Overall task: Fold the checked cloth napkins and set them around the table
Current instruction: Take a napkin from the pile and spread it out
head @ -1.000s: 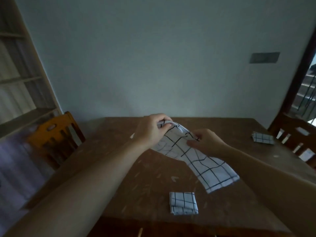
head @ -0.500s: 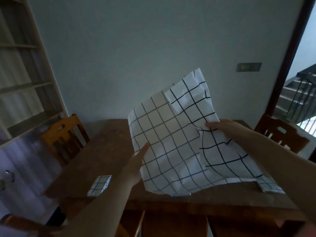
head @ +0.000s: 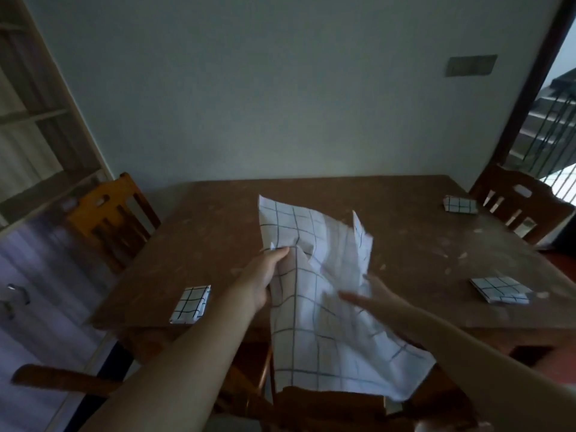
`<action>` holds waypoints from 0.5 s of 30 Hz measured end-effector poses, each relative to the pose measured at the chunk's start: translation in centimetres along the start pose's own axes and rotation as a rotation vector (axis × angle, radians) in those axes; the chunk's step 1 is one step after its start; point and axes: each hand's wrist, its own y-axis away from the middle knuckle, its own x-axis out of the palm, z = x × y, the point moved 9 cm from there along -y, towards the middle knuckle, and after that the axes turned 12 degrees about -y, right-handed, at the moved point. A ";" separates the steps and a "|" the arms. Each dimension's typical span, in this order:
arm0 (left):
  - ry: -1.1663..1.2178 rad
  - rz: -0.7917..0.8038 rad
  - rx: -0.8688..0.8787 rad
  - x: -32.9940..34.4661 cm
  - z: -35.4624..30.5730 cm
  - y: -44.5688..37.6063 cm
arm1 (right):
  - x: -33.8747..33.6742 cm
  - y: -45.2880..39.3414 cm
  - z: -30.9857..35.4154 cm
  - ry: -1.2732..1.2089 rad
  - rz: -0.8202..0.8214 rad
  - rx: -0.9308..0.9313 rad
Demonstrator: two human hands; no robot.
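Head view: my left hand [head: 265, 277] grips the left edge of an unfolded checked napkin [head: 321, 307], fingers curled round the cloth with the thumb side uppermost. My right hand [head: 371, 296] reaches in from the right with fingers extended and loosely spread, lying against the cloth near its middle; motion blur prevents me from confirming whether any finger pinches the fabric. The napkin is held in the air over the near edge of the wooden surface [head: 218, 232], rumpled, its upper corner standing up over the surface and its lower part hanging down past the edge in front of a chair back [head: 327, 406]. Three folded checked napkins lie on the surface: one at the near left corner [head: 190, 304], one at the near right [head: 498, 289], and one at the far right corner [head: 460, 204]. All three are well apart from each other and from the held cloth. A wooden chair [head: 109, 219] stands at the left side of the surface and another [head: 520, 207] at the far right, just beside the far folded napkin. A shelf unit [head: 34, 120] lines the left wall. A switch plate [head: 470, 65] is mounted on the rear wall, and a staircase railing [head: 551, 126] shows through the doorway on the right.
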 end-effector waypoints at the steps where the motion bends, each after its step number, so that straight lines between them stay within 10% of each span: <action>1: -0.031 -0.007 0.001 0.0 0.1 -0.4 | 1.6 -0.3 -1.9 0.008 0.068 0.082; 6: -0.162 0.021 -0.047 0.0 0.8 -0.8 | 4.2 -1.5 -6.4 0.296 0.064 0.163; 15: -0.416 -0.183 -0.036 -6.2 0.3 -1.4 | -6.5 -1.0 0.3 0.257 -0.524 -0.071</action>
